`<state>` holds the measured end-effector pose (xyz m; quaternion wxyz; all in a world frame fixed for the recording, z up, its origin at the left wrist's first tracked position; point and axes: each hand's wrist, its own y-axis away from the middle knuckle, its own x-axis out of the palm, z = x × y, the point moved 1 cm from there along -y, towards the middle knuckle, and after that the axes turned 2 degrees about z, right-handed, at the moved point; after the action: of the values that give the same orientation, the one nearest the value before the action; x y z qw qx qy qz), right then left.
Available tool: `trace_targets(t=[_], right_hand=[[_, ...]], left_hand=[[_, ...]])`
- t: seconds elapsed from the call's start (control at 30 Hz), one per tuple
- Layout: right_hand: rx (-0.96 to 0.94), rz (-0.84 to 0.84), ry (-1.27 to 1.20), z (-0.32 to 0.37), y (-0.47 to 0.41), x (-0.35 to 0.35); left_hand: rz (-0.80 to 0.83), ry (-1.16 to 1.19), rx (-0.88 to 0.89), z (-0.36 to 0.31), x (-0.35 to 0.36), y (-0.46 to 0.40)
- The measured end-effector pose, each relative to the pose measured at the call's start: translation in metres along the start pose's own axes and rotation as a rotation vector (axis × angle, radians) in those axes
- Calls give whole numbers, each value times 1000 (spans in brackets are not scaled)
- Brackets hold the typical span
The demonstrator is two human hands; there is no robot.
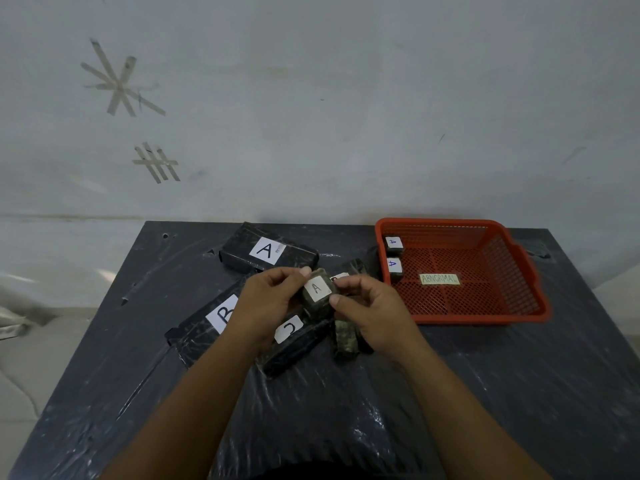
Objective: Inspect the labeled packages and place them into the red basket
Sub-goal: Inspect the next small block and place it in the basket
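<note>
Both hands hold a small dark package with a white "A" label [318,292] above the middle of the table. My left hand [268,301] pinches its left side, and my right hand [372,315] pinches its right side. The red basket [519,271] stands at the back right with an "ABNORMAL" tag [440,279] on its floor. Two small "A" packages [394,244] [394,267] lie along its left wall. On the table lie a large "A" package [268,252], a "B" package [204,329], a "C" package [294,344] and a small unlabeled block [345,339].
The table [519,393] is wrapped in wrinkled black plastic and stands against a grey wall with tape marks [119,83]. Another small package [349,270] lies partly hidden behind my right hand. Pale floor shows past the table's left edge.
</note>
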<state>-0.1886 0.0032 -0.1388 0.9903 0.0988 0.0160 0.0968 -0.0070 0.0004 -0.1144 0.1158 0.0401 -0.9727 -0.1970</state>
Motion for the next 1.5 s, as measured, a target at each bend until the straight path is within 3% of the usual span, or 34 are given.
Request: trace_targets(t=[0.23, 0.47, 0.73, 1.07, 1.33, 1.5], right_hand=[[41, 121, -8, -2, 6, -4], [25, -22, -9, -11, 10, -22], [-164, -86, 514, -15, 20, -47], [-163, -134, 718, -19, -5, -107], [77, -308, 831, -45, -75, -191], [218, -239, 892, -61, -132, -219]], left_hand=[[73, -109, 57, 0, 11, -1], [112, -115, -9, 14, 28, -9], [130, -186, -29, 31, 54, -21], [134, -339, 3, 46, 103, -59], [-44, -861, 171, 65, 108, -113], [-73, -1188, 358, 90, 93, -134]])
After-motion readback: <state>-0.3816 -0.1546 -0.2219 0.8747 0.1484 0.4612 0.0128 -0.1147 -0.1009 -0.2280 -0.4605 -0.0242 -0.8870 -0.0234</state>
